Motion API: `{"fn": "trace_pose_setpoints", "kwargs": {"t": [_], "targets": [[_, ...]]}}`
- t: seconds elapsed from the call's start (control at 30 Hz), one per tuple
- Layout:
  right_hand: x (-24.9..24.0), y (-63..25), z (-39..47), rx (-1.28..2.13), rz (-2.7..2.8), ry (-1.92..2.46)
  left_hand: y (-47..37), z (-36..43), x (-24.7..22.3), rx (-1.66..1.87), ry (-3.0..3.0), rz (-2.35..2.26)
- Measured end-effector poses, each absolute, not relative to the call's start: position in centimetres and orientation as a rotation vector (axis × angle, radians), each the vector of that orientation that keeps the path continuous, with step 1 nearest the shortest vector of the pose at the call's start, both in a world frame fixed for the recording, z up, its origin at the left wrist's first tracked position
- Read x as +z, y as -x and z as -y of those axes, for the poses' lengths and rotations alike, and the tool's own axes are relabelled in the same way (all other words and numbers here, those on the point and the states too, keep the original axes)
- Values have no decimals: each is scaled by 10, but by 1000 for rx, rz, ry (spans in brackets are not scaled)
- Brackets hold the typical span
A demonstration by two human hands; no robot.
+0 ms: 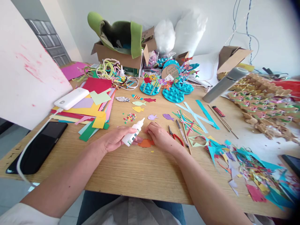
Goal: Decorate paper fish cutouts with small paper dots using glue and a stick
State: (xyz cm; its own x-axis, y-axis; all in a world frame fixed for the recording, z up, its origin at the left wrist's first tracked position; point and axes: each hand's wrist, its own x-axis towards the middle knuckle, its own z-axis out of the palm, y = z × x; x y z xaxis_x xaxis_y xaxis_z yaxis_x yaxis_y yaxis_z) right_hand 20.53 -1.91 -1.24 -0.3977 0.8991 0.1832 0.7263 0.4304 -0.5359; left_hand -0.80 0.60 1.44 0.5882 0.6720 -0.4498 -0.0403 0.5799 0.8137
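A white glue bottle [132, 133] is gripped in my left hand [117, 137], tilted with its nozzle up and to the right. Beneath my hands lies an orange paper fish [145, 143] on the wooden table. My right hand [159, 136] is beside the fish, its fingers curled together near the nozzle; whatever they pinch, if anything, is hidden. Just beyond are a lilac paper fish [152, 117], a purple one [168, 117] and a heap of tiny coloured paper bits [130, 117]. Farther back lie yellow [138, 109], pale green [139, 103], red [149, 100] and striped [137, 97] fish.
Coloured paper sheets [97, 86], a power bank [71, 98] and a phone [38, 147] occupy the left. Red-handled pliers [174, 136], a pen [182, 133], paper strips [198, 115] and scraps [250, 168] lie right. Blue egg-carton pieces [173, 94] and a grey flask [222, 84] stand behind.
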Motion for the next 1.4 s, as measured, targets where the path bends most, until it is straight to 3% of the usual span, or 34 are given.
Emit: {"fn": "trace_pose_setpoints", "kwargs": {"t": [1.1, 1.4], "targets": [[-10, -191, 17, 170, 2601, 1494, 9, -7, 15, 477, -854, -854], [-9, -213, 17, 482, 2299, 1456, 9, -6, 18, 482, -835, -846]]}}
